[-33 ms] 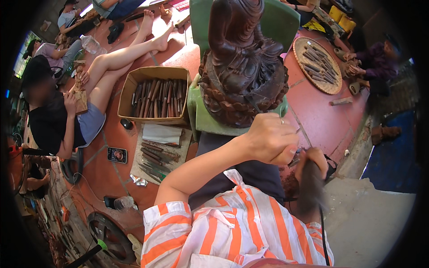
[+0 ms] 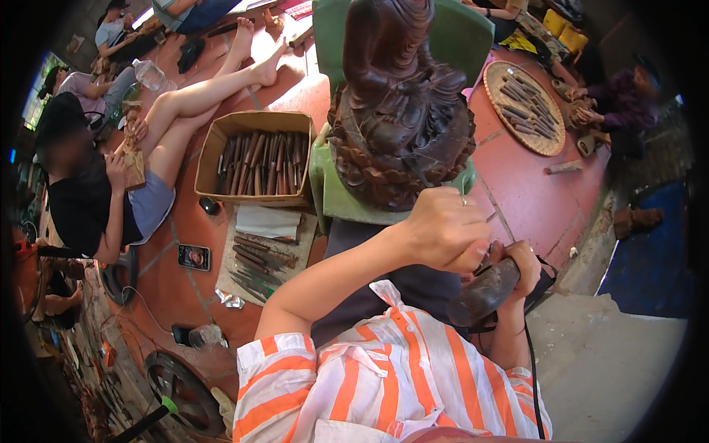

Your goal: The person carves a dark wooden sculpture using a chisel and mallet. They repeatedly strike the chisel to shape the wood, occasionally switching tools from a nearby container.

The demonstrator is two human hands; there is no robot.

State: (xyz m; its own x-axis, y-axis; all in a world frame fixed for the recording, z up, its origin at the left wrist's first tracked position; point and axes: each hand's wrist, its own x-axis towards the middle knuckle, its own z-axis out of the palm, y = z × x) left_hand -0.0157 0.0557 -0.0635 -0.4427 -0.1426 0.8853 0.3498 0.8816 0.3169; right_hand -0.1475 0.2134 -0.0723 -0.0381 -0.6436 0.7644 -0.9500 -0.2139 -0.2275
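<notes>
A dark brown carved statue [image 2: 399, 140] of a seated robed figure rests on a green plastic chair [image 2: 325, 177] in front of me. My left hand [image 2: 449, 230] is a closed fist just in front of the statue's petalled base, around a chisel whose thin blade [image 2: 419, 176] points at the carving; its handle is mostly hidden by my fingers. Close on the right, my right hand [image 2: 524, 267] grips a dark, rounded wooden mallet [image 2: 484, 294]. The mallet's thick end hangs toward my lap, lower left of that hand.
Left of the chair stands a cardboard box [image 2: 255, 196] of wooden-handled tools. More chisels lie on a board [image 2: 229, 255] nearer me. A phone [image 2: 193, 256] and water bottle [image 2: 151, 75] are on the tiles. A round woven tray [image 2: 496, 103] holds tools. Several people sit around, one [image 2: 81, 184] holding a small carving.
My right hand has turned, swinging the mallet leftward from a blurred, steeper position to lie across in front of me. My left hand and the statue stay nearly in place.
</notes>
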